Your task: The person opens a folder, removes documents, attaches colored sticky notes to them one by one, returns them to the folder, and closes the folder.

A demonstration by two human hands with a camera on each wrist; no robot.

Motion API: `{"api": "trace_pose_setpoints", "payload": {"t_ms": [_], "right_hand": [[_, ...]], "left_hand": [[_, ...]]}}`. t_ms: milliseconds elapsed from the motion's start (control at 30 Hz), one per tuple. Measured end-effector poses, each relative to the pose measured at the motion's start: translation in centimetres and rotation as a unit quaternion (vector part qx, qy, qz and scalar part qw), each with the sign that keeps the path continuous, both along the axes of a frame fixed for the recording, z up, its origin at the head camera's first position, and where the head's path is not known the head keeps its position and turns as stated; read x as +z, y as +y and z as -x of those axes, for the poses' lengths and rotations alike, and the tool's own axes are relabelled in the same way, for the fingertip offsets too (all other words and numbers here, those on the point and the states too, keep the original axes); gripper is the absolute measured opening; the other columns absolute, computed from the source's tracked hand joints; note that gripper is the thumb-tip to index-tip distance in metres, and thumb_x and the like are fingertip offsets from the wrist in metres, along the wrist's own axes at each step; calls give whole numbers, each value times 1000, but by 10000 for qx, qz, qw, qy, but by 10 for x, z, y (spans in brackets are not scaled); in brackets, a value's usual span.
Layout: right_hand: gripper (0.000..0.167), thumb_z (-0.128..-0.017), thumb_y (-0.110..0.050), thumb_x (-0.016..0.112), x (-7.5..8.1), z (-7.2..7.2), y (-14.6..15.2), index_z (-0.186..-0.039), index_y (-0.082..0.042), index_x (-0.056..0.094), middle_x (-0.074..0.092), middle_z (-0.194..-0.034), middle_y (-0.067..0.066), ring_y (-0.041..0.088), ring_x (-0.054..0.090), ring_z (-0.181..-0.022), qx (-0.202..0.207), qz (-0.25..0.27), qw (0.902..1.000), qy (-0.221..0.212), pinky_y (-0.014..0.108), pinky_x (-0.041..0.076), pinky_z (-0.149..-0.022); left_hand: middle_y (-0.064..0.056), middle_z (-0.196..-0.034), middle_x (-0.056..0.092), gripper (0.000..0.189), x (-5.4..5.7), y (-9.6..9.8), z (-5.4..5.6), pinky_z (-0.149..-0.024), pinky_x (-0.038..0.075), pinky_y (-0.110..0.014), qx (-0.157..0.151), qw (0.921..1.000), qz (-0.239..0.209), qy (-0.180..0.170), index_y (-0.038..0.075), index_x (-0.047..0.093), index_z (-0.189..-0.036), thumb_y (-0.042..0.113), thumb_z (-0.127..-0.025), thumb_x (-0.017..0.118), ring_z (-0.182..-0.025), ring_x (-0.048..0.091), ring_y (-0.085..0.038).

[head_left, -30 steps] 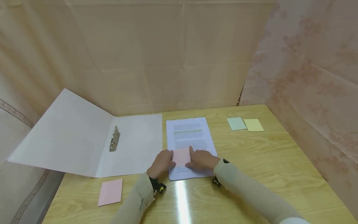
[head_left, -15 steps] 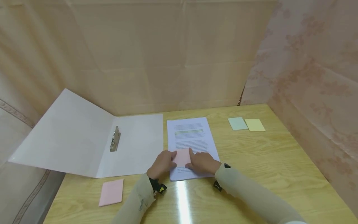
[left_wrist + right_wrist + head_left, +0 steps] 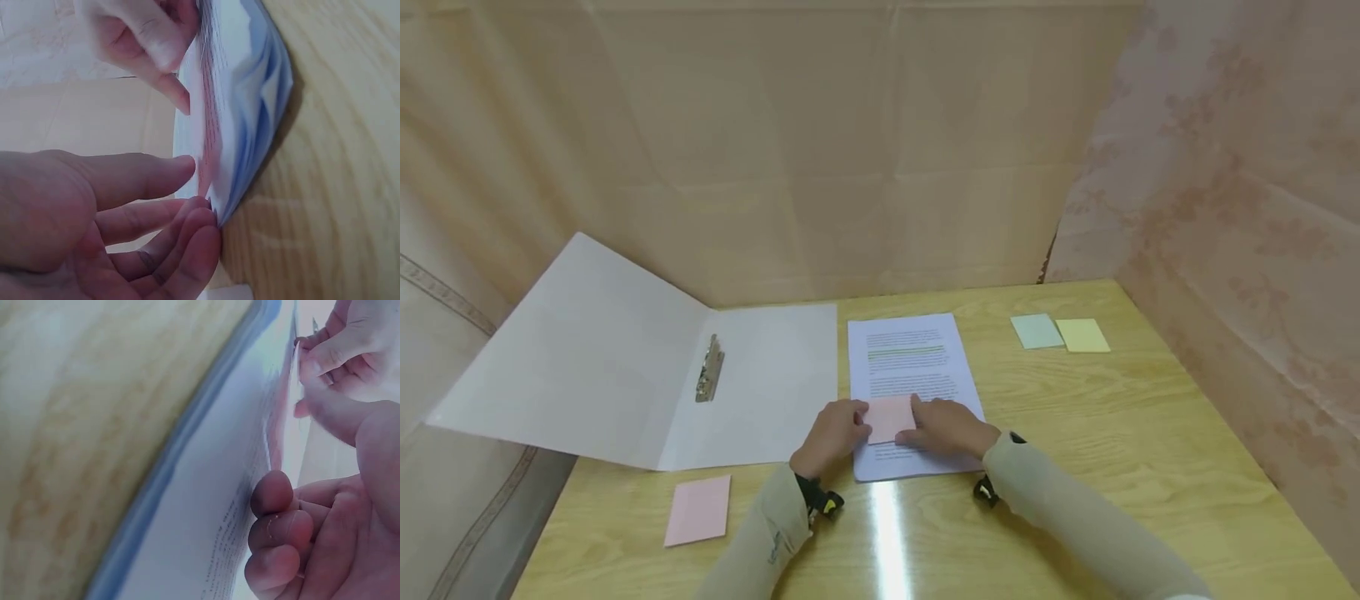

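In the head view a pink sticky note point(image 3: 891, 419) sits low over the printed page of a paper stack point(image 3: 906, 337). My left hand point(image 3: 831, 437) pinches the note's left edge between thumb and fingers. At the opposite edge, my right hand point(image 3: 952, 428) holds it the same way. Seen edge-on from the left wrist, the note point(image 3: 199, 134) stands slightly off the page. Curled fingertips of my right hand point(image 3: 331, 512) rest near the sheet in the right wrist view. The stack's lower corners look wavy in the left wrist view.
A white folder point(image 3: 782, 375) lies open at the left, its cover raised and a metal clip point(image 3: 708, 371) inside. A pink sticky pad point(image 3: 697, 510) lies in front of it. Pale green point(image 3: 1037, 331) and yellow sticky notes point(image 3: 1082, 335) lie at the back right of the wooden table point(image 3: 1120, 450).
The pink note has shifted slightly up the page, and a shadow now shows along its lower edge. Both hands have moved with it a little; the view has tilted slightly.
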State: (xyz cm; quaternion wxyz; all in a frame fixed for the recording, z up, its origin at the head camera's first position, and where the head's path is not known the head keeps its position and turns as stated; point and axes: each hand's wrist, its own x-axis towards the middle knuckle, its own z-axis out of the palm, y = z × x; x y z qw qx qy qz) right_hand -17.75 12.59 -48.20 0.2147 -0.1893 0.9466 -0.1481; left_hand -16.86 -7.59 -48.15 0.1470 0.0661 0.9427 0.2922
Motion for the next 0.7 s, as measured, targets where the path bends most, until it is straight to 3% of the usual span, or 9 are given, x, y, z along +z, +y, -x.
{"api": "trace_pose_setpoints", "payload": {"t_ms": [100, 233, 333, 433, 533, 700], "right_hand": [[76, -92, -56, 55, 0, 3, 0, -141, 2, 46, 62, -130, 20, 32, 63, -116, -73, 135, 9998, 90, 46, 48, -98], [51, -94, -47, 57, -1, 5, 1, -120, -2, 63, 72, -102, 15, 29, 68, -91, -69, 345, 9982, 479, 45, 52, -85], [43, -94, -42, 59, -2, 5, 2, -114, -5, 67, 72, -102, 14, 30, 68, -94, -211, 586, 9959, 659, 46, 52, -86], [44, -93, -40, 61, -2, 4, 3, -120, -4, 66, 70, -115, 15, 34, 65, -109, -382, 801, 9934, 729, 47, 49, -95], [43, -93, -38, 61, -2, 5, 4, -120, -5, 67, 70, -119, 14, 34, 63, -114, -466, 904, 9921, 730, 47, 47, -99], [37, -93, -35, 62, -1, 8, 5, -116, -7, 69, 72, -113, 10, 30, 66, -107, -515, 941, 9917, 705, 46, 48, -96]], "left_hand": [[-8, -95, 67, 40, 1, 1, 1, -67, 43, -27, 108, 9999, 4, -29, 1, 63, -126, 17, -89, 68, -80, 56, -18], [-11, -99, 68, 35, 0, 0, 2, -71, 47, -31, 220, 9993, 48, 289, 1, 66, -120, 17, -88, 67, -82, 57, -20], [-13, -98, 66, 34, -3, -1, 1, -72, 48, -33, 332, 9972, 104, 662, 0, 68, -116, 15, -87, 67, -82, 57, -21], [-13, -94, 61, 35, -4, -1, 0, -68, 46, -32, 434, 9950, 123, 890, -2, 67, -116, 15, -86, 66, -78, 54, -21], [-11, -90, 56, 36, -4, 0, -1, -63, 41, -29, 542, 9937, 134, 968, -2, 66, -118, 15, -86, 66, -74, 51, -20], [-11, -89, 57, 38, -4, 0, -1, -63, 40, -28, 642, 9928, 155, 1002, -3, 65, -118, 15, -85, 68, -75, 50, -20]]}}
